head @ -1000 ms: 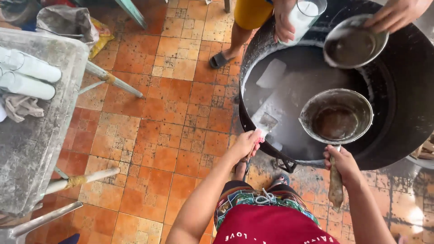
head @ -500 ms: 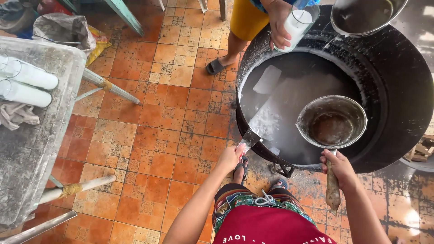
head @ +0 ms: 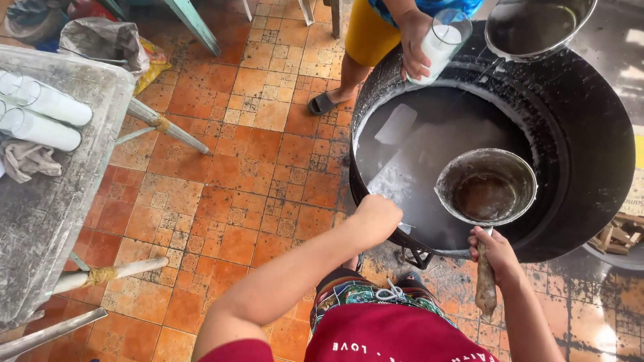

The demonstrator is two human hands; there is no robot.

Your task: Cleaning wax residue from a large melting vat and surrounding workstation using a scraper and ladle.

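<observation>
A big black pan (head: 577, 154) holds milky white liquid (head: 429, 167). My right hand (head: 496, 253) grips the wooden handle of a metal ladle pot (head: 486, 188), held level over the pan's near side with brownish liquid inside. My left hand (head: 378, 216) is closed at the pan's near rim around a clear container that my fist mostly hides. Across the pan, another person's hand holds a clear tube of white liquid (head: 437, 47) over the far rim, and a second metal ladle bowl (head: 537, 27) hangs above the pan's top right.
A dusty grey table (head: 47, 221) on the left carries white filled tubes (head: 50, 104) and a rag (head: 27, 161). A grey bag (head: 100, 40) lies behind it. The other person's sandalled foot (head: 325, 102) is on the orange tiles. Firewood (head: 620, 234) lies at the right.
My left hand has drawn back from over the liquid to the near rim with the clear container. The other person's ladle bowl has risen toward the top right. My ladle has barely moved.
</observation>
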